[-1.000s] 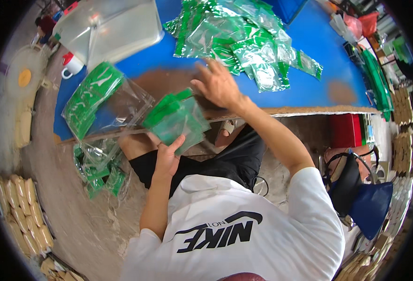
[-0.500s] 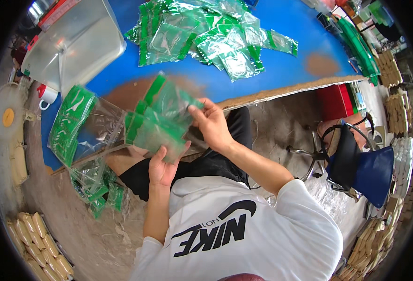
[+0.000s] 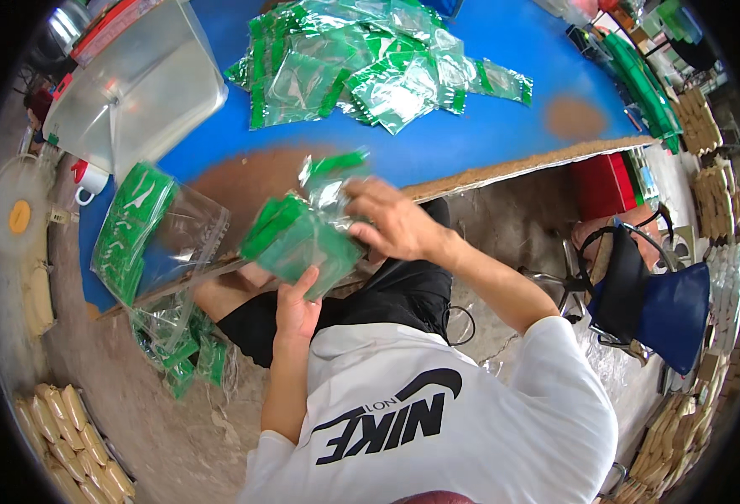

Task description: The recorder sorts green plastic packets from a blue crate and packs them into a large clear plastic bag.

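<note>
My left hand grips from below a stack of green-and-clear plastic packets, held over my lap at the table's near edge. My right hand holds one more clear packet with a green top against the top of that stack. A loose heap of the same packets lies farther back on the blue table. A neat pile of packets in a clear bag rests at the table's left end.
A clear plastic tub stands at the back left, a white cup with a red handle beside it. More packets lie on the floor by my left leg. A chair with a dark blue cover stands to my right.
My right hand drew back from the heap on the table with a packet and brought it to the stack in my left hand. The view has shifted a little.
</note>
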### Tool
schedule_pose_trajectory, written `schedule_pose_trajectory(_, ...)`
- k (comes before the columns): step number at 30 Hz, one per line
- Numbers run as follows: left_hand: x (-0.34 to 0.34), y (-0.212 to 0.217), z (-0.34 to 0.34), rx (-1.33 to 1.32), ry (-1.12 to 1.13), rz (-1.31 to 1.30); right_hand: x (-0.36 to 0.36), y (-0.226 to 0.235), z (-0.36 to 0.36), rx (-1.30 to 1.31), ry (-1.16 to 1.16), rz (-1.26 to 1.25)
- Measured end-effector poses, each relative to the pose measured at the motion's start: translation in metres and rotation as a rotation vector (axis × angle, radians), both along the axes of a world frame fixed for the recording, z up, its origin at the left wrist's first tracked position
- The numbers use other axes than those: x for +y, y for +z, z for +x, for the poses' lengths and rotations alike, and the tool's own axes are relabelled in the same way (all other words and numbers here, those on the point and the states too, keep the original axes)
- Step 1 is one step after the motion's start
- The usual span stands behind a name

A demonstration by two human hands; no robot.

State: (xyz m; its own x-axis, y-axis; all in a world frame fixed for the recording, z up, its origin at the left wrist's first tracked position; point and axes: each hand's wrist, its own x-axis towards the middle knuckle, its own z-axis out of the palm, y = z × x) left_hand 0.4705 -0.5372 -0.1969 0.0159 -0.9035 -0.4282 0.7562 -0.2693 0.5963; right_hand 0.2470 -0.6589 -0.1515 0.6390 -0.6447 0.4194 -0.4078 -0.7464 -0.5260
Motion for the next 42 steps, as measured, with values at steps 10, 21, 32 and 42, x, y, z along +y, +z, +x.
schedule_pose_trajectory(10,0.008,0.0,0.006,0.126,-0.013,-0.116,-0.075,-0.01,-0.033,0.332,-0.396,-0.238)
schedule_pose_trajectory(21,0.002,0.003,0.004,0.146,0.083,-0.026,-0.11,0.004,-0.016,-0.08,-0.39,-0.413)
schedule_pose_trajectory(32,0.027,-0.007,0.024,0.068,-0.029,-0.146,-0.074,0.006,0.027,0.195,-0.083,-0.17)
schedule_pose_trajectory(42,0.028,-0.001,0.027,0.067,0.029,-0.131,-0.109,0.029,0.007,0.312,-0.113,0.106)
